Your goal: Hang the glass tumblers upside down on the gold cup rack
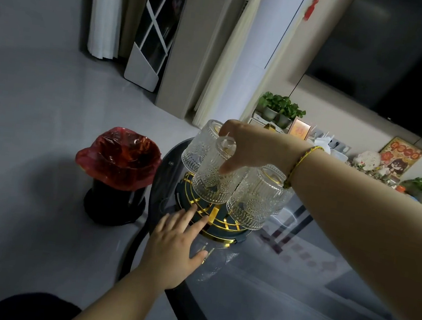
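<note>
The gold cup rack (pixel 207 213) with its dark round base stands near the far left edge of a glass table (pixel 282 286). Three embossed glass tumblers hang upside down on it: a back one (pixel 199 148), a middle one (pixel 213 178) and a right one (pixel 254 199). My right hand (pixel 252 145) reaches over the rack from the right, fingers around the bottom of the middle tumbler. My left hand (pixel 176 245) lies flat with fingers spread, fingertips touching the rack's base rim.
A black bin with a red bag (pixel 117 173) stands on the floor left of the table. Potted plants (pixel 280 108) and ornaments line a shelf behind. A crumpled clear plastic wrap (pixel 216 265) lies on the table by my left hand.
</note>
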The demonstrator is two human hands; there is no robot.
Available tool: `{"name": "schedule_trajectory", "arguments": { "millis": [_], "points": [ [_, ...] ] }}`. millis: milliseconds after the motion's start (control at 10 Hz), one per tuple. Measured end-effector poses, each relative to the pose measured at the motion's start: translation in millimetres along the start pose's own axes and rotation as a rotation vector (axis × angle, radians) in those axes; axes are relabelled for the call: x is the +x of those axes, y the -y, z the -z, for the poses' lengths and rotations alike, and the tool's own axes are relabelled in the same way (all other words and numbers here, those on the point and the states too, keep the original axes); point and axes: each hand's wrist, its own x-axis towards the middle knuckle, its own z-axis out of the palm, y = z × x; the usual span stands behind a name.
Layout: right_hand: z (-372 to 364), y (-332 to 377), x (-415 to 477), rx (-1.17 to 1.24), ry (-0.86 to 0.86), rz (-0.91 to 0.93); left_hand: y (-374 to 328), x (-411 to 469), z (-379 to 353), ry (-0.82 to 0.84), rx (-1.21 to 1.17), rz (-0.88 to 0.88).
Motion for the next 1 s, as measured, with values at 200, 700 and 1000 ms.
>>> {"name": "schedule_trajectory", "arguments": {
  "millis": [200, 700, 1000],
  "points": [
    [-4, -4, 0, 0.0, 0.002, 0.001, 1, 0, -2, -0.018, 0.0, -0.005],
    [-17, -11, 2, 0.077, -0.1, 0.018, -1, 1, 0, -0.012, 0.002, -0.004],
    [-11, -17, -23, 0.088, -0.226, 0.021, -5, -3, 6, 0.023, 0.019, 0.005]
  ]
}}
